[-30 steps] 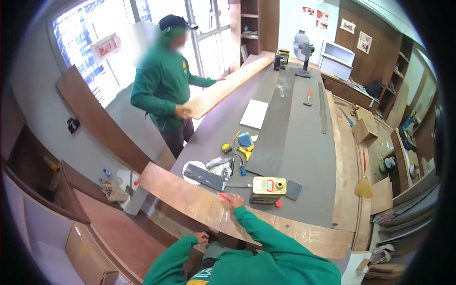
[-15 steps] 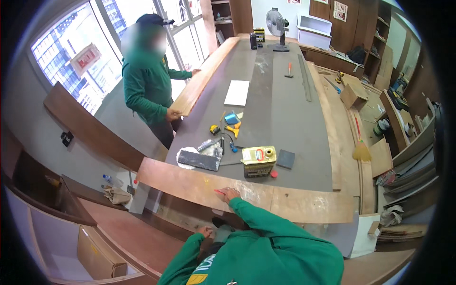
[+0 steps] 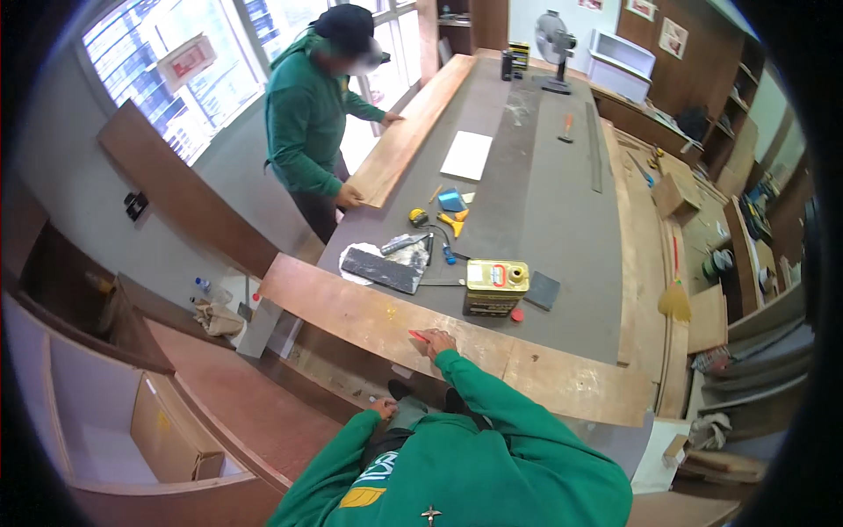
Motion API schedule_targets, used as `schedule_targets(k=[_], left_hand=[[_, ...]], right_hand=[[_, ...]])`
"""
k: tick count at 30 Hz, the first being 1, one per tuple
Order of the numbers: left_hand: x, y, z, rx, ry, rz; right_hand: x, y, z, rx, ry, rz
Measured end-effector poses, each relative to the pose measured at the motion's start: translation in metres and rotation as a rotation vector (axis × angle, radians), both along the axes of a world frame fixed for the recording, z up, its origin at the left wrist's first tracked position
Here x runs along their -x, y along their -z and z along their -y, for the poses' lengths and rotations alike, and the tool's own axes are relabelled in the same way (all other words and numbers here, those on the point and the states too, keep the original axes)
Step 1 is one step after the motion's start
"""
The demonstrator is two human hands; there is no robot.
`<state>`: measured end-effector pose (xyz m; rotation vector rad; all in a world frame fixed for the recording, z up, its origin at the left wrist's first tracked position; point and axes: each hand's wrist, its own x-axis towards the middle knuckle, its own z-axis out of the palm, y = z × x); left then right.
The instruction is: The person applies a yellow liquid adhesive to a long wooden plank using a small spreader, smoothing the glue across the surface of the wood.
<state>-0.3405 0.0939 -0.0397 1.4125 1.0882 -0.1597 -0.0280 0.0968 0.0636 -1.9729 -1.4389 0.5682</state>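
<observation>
My right hand (image 3: 439,343) rests on a long reddish-brown wooden strip (image 3: 334,307) laid across the near end of the big grey table. Its fingers are closed around a small red tool (image 3: 416,335), whose exact kind I cannot make out; the tool lies low against the wood. Below the strip, close to my body, my left hand (image 3: 384,407) hangs with curled fingers; whatever it holds, if anything, is too small to name. A metal can (image 3: 497,285) with a yellow top stands just beyond the strip, beside a red cap (image 3: 517,315).
A co-worker (image 3: 307,123) at the table's left side holds a long wooden board (image 3: 413,132) along its edge. On the grey table (image 3: 562,220) lie a dark block (image 3: 382,268), a tape measure (image 3: 418,216), a white panel (image 3: 467,155) and a hammer (image 3: 566,130). A fan (image 3: 553,53) stands at the far end.
My view has shifted, so the scene sits further right. The co-worker's head has bent down over the board. My right hand stays on the strip with the red tool.
</observation>
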Motion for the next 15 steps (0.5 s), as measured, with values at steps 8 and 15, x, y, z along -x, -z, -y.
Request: schedule_targets(k=[8,15], left_hand=[[0.009,-0.006,0.004,-0.422,0.088,-0.237],[0.011,0.023,-0.004,-0.026,-0.249,-0.108]], right_hand=[[0.042,0.026,-0.024,-0.016,-0.075,-0.069],[0.024,0.037,-0.051,-0.047,-0.164,0.012]])
